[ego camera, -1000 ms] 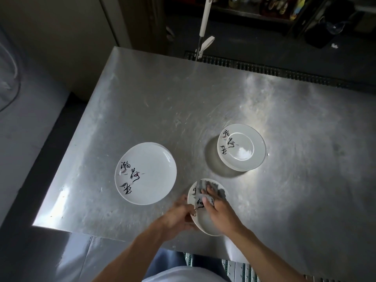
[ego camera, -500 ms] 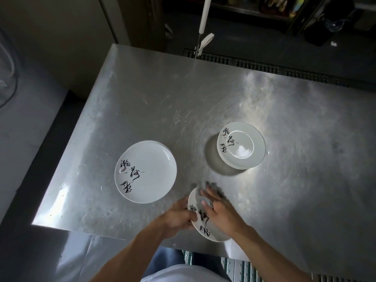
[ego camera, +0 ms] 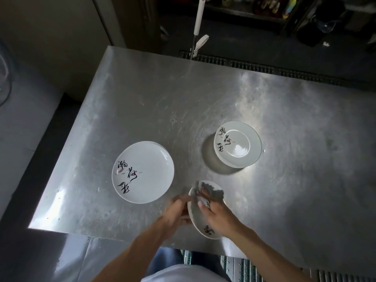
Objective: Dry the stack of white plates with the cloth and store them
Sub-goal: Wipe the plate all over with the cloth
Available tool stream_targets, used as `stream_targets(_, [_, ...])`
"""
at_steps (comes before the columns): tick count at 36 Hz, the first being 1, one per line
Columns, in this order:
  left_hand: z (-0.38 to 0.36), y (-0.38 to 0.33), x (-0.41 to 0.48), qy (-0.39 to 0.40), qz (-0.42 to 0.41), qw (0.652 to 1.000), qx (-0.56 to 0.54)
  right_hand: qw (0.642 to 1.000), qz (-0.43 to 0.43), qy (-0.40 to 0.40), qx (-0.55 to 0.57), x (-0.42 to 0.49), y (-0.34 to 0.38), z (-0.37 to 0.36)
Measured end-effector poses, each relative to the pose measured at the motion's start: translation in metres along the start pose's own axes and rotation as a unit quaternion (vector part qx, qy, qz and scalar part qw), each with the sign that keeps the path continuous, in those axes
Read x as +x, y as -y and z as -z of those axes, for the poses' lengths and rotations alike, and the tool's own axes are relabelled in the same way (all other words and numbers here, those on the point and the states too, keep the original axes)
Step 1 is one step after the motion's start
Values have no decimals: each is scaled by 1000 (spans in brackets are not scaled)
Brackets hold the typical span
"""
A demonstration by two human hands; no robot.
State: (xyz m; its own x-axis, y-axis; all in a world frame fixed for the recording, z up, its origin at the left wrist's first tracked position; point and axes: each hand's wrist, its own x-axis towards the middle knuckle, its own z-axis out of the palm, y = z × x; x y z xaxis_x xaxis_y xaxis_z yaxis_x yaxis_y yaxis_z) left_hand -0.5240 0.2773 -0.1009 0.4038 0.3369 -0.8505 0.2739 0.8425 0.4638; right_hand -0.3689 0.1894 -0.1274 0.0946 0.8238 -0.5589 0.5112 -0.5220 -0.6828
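My left hand (ego camera: pixel 176 210) grips the left rim of a small white plate (ego camera: pixel 198 222) with black brush lettering, held tilted above the table's near edge. My right hand (ego camera: pixel 216 213) presses a grey cloth (ego camera: pixel 211 193) against the plate's upper inside face, fingers curled over the cloth. To the left a stack of white plates (ego camera: pixel 143 172) with the same lettering lies flat on the steel table (ego camera: pixel 154 102). At the right stands a second, taller stack of smaller plates (ego camera: pixel 238 144) that casts a round shadow.
The table's left edge drops to a dark floor gap. A floor drain grate (ego camera: pixel 264 67) runs behind the table's far edge. A white-handled mop or squeegee (ego camera: pixel 197 27) leans there. Dark shelves stand at the back.
The held plate has been turned, so its lettering sits now at the near rim. The cloth and my right hand have moved up to the plate's far part.
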Motion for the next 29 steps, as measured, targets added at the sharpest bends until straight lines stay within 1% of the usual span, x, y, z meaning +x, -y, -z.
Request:
stream_targets(1, [2,-1,-1,19,-2,999,26,999,33,14,-14,0,-3,-4])
stream_targets(2, [3,-1,-3,33,-5,998,44,997,50,14,-51,3,-7,-6])
stream_targets(3, [4,0,-3,41,-4,998,51,994,51,-1,-94,6,-11,-5])
stream_targets(5, [6,2,-2,42,7,998,43,986,-2,-54,-157,10,-20,-2])
stream_targets(6, [6,3,-2,44,5,998,43,986,-14,-74,-148,9,-17,0])
stream_targets(7, [6,2,-2,48,-1,998,48,989,5,-71,-132,8,-15,-1])
stream_targets(8, [6,3,-2,53,-7,997,56,989,44,-49,-131,7,-11,-4])
stream_targets(10, [4,2,-3,59,-12,996,65,976,112,-12,-185,3,-12,-8])
stream_targets(11, [4,3,-4,60,-8,996,62,971,109,-12,-211,4,-14,-6])
stream_targets(12, [4,3,-3,61,1,997,55,974,71,-24,-213,5,-18,-1])
stream_targets(13, [4,3,-4,66,8,997,46,979,32,-41,-197,5,-21,2])
stream_targets(14, [5,1,-5,73,10,996,40,984,16,-45,-169,5,-23,3])
stream_targets(17, [5,-2,-6,81,4,996,46,987,76,0,-139,-1,-21,0])
stream_targets(18, [4,-2,-6,75,2,996,46,987,77,-1,-139,-3,-24,1])
stream_targets(21, [-2,-2,-5,34,-4,999,7,985,-18,-58,-162,-3,-30,15])
stream_targets(22, [-4,-1,-5,15,-7,1000,-11,983,-35,-63,-168,-4,-29,19])
stream_targets(25, [-10,2,-4,-8,-7,997,-78,985,-23,-67,-159,-12,-20,17])
stream_targets(27, [-13,5,-4,2,5,995,-98,992,-35,-64,-100,-17,-14,15])
stream_targets(29, [-11,4,-6,22,13,998,-62,998,-28,-56,-20,-19,-9,9])
